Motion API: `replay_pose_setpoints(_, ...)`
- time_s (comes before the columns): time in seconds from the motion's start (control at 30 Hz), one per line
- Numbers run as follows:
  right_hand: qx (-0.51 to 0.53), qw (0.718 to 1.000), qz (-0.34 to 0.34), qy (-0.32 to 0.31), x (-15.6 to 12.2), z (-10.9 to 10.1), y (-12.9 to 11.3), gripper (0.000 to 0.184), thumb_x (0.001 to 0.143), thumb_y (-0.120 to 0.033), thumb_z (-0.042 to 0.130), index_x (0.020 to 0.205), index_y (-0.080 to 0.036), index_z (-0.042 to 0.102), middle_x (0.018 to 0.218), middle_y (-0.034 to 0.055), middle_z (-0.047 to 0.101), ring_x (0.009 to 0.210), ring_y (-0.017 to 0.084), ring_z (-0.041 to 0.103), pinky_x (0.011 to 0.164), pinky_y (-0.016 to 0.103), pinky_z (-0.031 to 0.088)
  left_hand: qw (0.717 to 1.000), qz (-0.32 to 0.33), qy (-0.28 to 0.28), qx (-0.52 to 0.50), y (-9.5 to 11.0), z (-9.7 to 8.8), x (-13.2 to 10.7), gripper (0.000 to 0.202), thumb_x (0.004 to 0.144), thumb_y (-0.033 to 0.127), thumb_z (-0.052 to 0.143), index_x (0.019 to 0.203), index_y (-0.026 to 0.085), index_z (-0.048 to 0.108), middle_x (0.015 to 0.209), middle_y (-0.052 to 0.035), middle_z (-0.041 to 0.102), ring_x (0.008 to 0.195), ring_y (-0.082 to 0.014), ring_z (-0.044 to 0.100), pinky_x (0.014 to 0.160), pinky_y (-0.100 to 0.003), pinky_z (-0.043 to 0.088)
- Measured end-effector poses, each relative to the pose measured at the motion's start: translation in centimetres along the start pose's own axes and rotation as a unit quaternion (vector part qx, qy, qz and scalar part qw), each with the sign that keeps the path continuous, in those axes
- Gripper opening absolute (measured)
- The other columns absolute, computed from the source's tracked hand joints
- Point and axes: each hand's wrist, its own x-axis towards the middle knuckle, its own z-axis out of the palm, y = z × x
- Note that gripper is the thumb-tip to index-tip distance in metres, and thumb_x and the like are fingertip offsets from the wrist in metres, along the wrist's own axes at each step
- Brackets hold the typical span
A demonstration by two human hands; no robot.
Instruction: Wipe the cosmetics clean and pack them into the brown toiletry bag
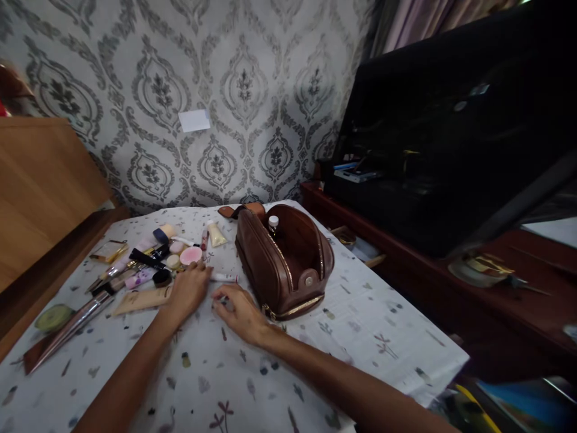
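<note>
One slim tube (226,278) lies just left of the bag (273,272), probably light, stiff and slick; I'd pinch its middle. Right hand (240,313): fingers apart. Left hand (189,290): can't tell.

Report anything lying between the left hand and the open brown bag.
A slim white tube lies between the left hand and the bag; the right hand also sits between them, on the near side.
</note>
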Motion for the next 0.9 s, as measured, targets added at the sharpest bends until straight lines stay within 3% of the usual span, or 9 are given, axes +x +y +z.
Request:
replay_pose_setpoints(0.1, 0.031, 0.997, 0.063, 0.018, 0.4, 1.0, 1.6, 0.015, 0.083, -0.010, 0.058, 0.091, -0.019, 0.066, 0.089, 0.0025, 0.069, 0.085, 0.016, 0.063, 0.081, 0.029, 0.050, 1.000, -0.027, 0.000, -0.001, -0.8, 0.0, 0.1, 0.028, 0.087, 0.011, 0.047, 0.101, 0.018, 0.070, 0.112, -0.0130, 0.070, 0.109, -0.0297, 0.063, 0.082, -0.037, 0.052)
replay_pose_setpoints(0.3, 0.040, 0.996, 0.075, 0.029, 0.1, 1.3, 2.1, 0.014, 0.086, -0.012, 0.056, 0.093, -0.019, 0.066, 0.089, 0.0025, 0.068, 0.084, 0.015, 0.062, 0.077, 0.027, 0.049, 0.995, -0.090, 0.031, -0.027, -2.7, -0.6, 2.2, 0.036, 0.095, 0.022, 0.038, 0.118, 0.024, 0.066, 0.120, -0.0065, 0.070, 0.108, -0.0237, 0.066, 0.084, -0.031, 0.051)
replay_pose_setpoints(0.43, 0.034, 0.996, 0.079, 0.023, 0.0, 1.0, 1.5, 0.014, 0.084, -0.010, 0.058, 0.091, -0.019, 0.066, 0.088, 0.0022, 0.067, 0.084, 0.015, 0.061, 0.077, 0.026, 0.049, 0.993, -0.102, 0.050, -0.014, -3.9, -1.0, 5.2, 0.040, 0.095, 0.026, 0.035, 0.124, 0.018, 0.061, 0.118, -0.0128, 0.068, 0.112, -0.0298, 0.062, 0.085, -0.037, 0.051)
replay_pose_setpoints(0.6, 0.004, 0.997, 0.065, 0.048, 0.1, 0.7, 0.8, 0.016, 0.084, -0.007, 0.056, 0.092, -0.018, 0.065, 0.091, 0.0048, 0.066, 0.091, 0.017, 0.062, 0.085, 0.031, 0.051, 0.995, -0.094, 0.025, 0.014, -4.3, 0.0, 9.2, 0.046, 0.088, 0.016, 0.039, 0.132, 0.014, 0.054, 0.123, -0.0202, 0.064, 0.123, -0.0366, 0.053, 0.087, -0.044, 0.051)
replay_pose_setpoints(0.67, -0.023, 0.997, 0.035, 0.060, 0.1, 0.4, 0.5, 0.020, 0.083, -0.004, 0.055, 0.094, -0.018, 0.065, 0.100, 0.0075, 0.067, 0.103, 0.020, 0.060, 0.094, 0.036, 0.050, 0.996, -0.091, 0.004, 0.015, -4.2, 0.5, 10.4, 0.046, 0.090, 0.017, 0.037, 0.133, 0.016, 0.052, 0.120, -0.0204, 0.066, 0.119, -0.0371, 0.057, 0.085, -0.046, 0.051)
replay_pose_setpoints(0.73, -0.055, 0.997, 0.020, 0.059, 0.0, 0.2, 0.3, 0.025, 0.083, -0.005, 0.055, 0.102, -0.018, 0.065, 0.122, 0.0119, 0.063, 0.122, 0.023, 0.053, 0.105, 0.043, 0.045, 0.995, -0.094, -0.014, 0.014, -4.2, 0.8, 11.2, 0.045, 0.091, 0.019, 0.036, 0.133, 0.016, 0.053, 0.113, -0.0208, 0.069, 0.109, -0.0371, 0.063, 0.083, -0.048, 0.051)
replay_pose_setpoints(0.8, -0.086, 0.995, 0.033, 0.040, -0.1, 0.1, 0.2, 0.030, 0.085, -0.008, 0.056, 0.113, -0.016, 0.063, 0.145, 0.0162, 0.048, 0.139, 0.027, 0.039, 0.113, 0.049, 0.038, 0.995, -0.097, -0.026, 0.010, -4.2, 0.9, 11.6, 0.045, 0.090, 0.019, 0.037, 0.133, 0.015, 0.053, 0.110, -0.0209, 0.070, 0.103, -0.0367, 0.066, 0.083, -0.048, 0.051)
replay_pose_setpoints(0.9, -0.117, 0.992, 0.055, 0.003, -0.2, 0.2, 0.3, 0.035, 0.088, -0.013, 0.055, 0.123, -0.014, 0.060, 0.155, 0.0188, 0.034, 0.149, 0.031, 0.023, 0.118, 0.053, 0.032, 0.995, -0.096, -0.026, -0.006, -4.5, 1.0, 11.5, 0.049, 0.089, 0.019, 0.039, 0.136, 0.020, 0.053, 0.120, -0.0178, 0.070, 0.108, -0.0357, 0.066, 0.086, -0.045, 0.050)
